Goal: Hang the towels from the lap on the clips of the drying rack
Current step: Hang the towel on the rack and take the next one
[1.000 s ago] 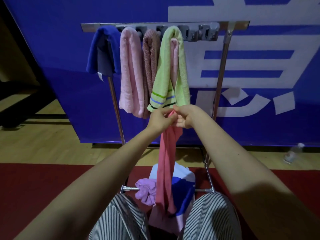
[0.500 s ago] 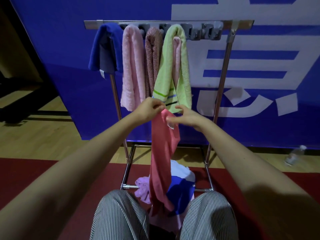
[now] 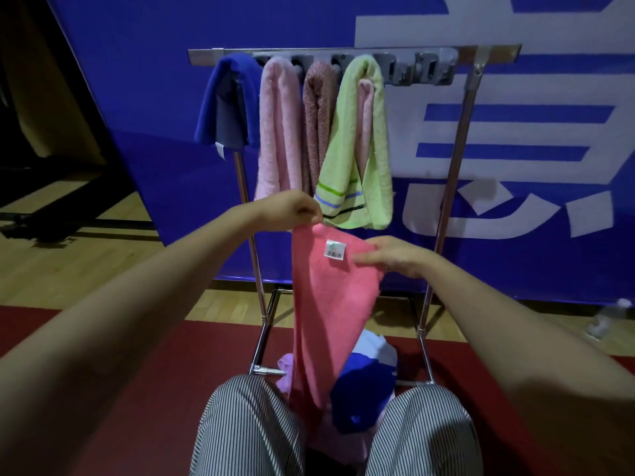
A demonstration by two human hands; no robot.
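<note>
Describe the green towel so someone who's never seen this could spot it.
Look at the metal drying rack against the blue wall. Of the towels hanging on it, the green towel is rightmost. It alone has stripes near its hem.

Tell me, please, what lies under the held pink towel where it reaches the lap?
A blue and white towel shows at its right and a lilac towel at its left. The held pink towel covers the space between them, so anything there is hidden.
</note>
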